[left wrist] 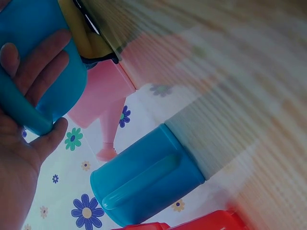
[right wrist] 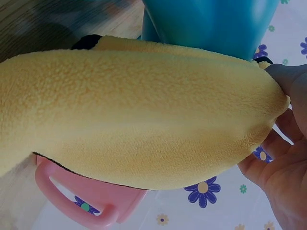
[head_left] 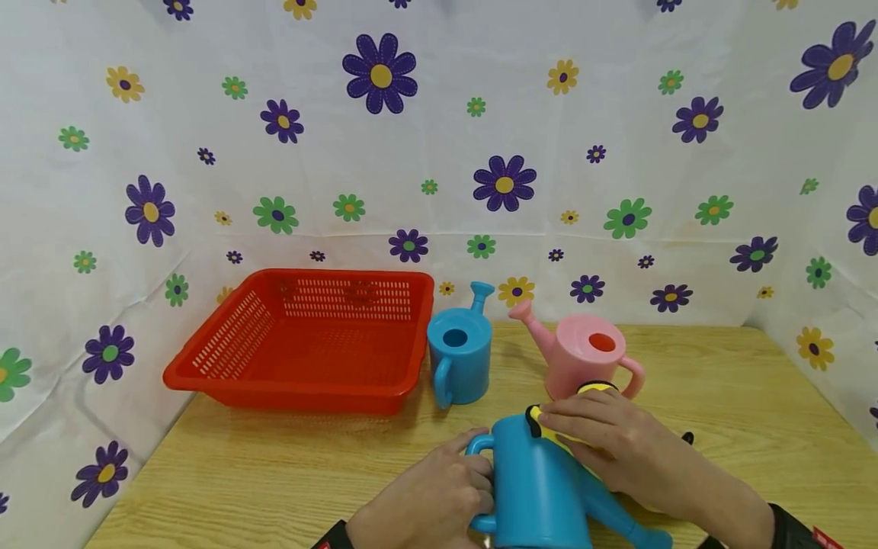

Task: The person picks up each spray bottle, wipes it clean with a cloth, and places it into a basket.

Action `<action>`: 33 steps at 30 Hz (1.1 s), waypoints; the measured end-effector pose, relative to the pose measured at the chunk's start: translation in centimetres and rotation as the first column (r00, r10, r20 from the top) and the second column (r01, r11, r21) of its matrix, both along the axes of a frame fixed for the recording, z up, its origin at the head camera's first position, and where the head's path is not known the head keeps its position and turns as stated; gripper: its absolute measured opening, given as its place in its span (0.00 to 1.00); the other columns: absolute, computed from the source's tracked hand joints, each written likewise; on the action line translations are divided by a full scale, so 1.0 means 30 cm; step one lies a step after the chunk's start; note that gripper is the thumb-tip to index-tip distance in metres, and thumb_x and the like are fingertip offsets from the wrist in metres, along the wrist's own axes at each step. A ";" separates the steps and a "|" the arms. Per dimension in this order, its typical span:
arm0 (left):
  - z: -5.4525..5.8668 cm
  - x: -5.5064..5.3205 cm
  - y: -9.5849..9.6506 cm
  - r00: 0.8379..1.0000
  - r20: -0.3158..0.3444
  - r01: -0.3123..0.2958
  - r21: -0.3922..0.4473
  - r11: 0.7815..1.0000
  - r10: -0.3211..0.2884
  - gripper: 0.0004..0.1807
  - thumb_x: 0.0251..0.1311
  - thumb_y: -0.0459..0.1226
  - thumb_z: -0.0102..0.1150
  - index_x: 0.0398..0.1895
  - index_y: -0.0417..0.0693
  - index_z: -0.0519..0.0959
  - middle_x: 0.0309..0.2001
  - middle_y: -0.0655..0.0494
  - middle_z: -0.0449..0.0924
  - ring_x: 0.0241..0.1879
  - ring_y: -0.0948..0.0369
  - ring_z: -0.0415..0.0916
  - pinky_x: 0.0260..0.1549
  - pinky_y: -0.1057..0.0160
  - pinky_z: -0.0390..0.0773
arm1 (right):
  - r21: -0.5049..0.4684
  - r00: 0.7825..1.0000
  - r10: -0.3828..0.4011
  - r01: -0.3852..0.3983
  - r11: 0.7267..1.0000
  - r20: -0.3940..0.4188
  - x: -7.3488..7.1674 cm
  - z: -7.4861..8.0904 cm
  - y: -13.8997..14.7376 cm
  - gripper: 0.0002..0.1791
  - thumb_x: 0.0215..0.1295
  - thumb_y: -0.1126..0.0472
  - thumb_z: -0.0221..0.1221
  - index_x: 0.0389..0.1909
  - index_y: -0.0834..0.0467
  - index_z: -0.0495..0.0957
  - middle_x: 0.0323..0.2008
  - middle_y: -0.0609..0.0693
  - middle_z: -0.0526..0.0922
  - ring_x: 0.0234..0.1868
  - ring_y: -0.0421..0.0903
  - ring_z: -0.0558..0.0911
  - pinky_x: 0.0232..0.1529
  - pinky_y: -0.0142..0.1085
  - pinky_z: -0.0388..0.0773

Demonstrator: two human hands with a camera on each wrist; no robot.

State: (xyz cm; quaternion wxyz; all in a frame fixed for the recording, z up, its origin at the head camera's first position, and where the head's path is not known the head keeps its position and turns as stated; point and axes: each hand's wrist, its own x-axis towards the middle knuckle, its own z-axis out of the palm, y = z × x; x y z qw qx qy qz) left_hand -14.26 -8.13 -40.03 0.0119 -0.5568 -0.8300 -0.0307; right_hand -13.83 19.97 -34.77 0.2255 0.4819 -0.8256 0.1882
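Note:
A blue watering can (head_left: pixel 542 496) is tilted low in front, its spout pointing down to the right. My left hand (head_left: pixel 439 488) grips its handle; in the left wrist view the fingers pass through the handle loop. My right hand (head_left: pixel 617 442) holds a yellow cloth (right wrist: pixel 144 105) with black edging at the can's upper part. In the right wrist view, thumb and fingers pinch one end of the cloth, and the rest hangs in a broad fold beside the blue can. The can's base is cut off by the head view's lower edge.
Behind the hands stands a pink watering can (head_left: pixel 576 358). Left of it is a second blue watering can (head_left: pixel 469 370), upright, beside a red plastic basket (head_left: pixel 295 398). All are on a wooden table (head_left: pixel 240 480) backed by a white flowered cloth (head_left: pixel 439 137).

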 end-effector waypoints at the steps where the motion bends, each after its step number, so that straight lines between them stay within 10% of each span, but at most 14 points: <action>1: -0.001 0.001 0.000 1.000 0.001 0.000 0.004 1.000 0.000 0.35 0.60 0.73 0.40 0.47 0.64 0.86 0.39 0.74 0.86 0.43 0.71 0.74 0.72 0.46 0.59 | -0.001 1.000 -0.004 0.004 1.000 -0.004 -0.001 0.000 0.000 0.35 0.42 0.70 0.76 0.57 0.54 0.81 0.53 0.46 0.85 0.51 0.48 0.85 0.45 0.46 0.84; 20: -0.008 0.008 -0.004 1.000 0.005 -0.005 0.015 1.000 0.005 0.35 0.60 0.73 0.40 0.46 0.63 0.86 0.37 0.74 0.85 0.41 0.71 0.73 0.72 0.45 0.58 | -0.070 1.000 -0.019 0.019 0.997 0.003 -0.004 -0.015 0.005 0.34 0.36 0.72 0.78 0.51 0.54 0.84 0.49 0.47 0.85 0.48 0.48 0.85 0.50 0.31 0.80; 26: -0.010 -0.002 -0.007 0.998 0.056 -0.045 0.061 0.997 0.042 0.36 0.59 0.74 0.41 0.43 0.62 0.87 0.38 0.73 0.85 0.44 0.70 0.74 0.71 0.43 0.59 | -0.069 0.999 0.039 -0.040 0.997 -0.020 -0.003 -0.023 0.008 0.19 0.72 0.51 0.53 0.53 0.55 0.83 0.49 0.49 0.86 0.47 0.48 0.85 0.58 0.20 0.70; 33: -0.016 -0.014 -0.022 0.998 0.044 -0.044 0.102 0.994 0.040 0.29 0.61 0.69 0.49 0.40 0.61 0.88 0.37 0.71 0.86 0.46 0.70 0.76 0.69 0.41 0.62 | -0.036 0.995 0.086 -0.088 0.995 -0.058 0.018 -0.027 0.001 0.22 0.74 0.47 0.48 0.54 0.54 0.83 0.49 0.47 0.86 0.46 0.45 0.85 0.57 0.22 0.72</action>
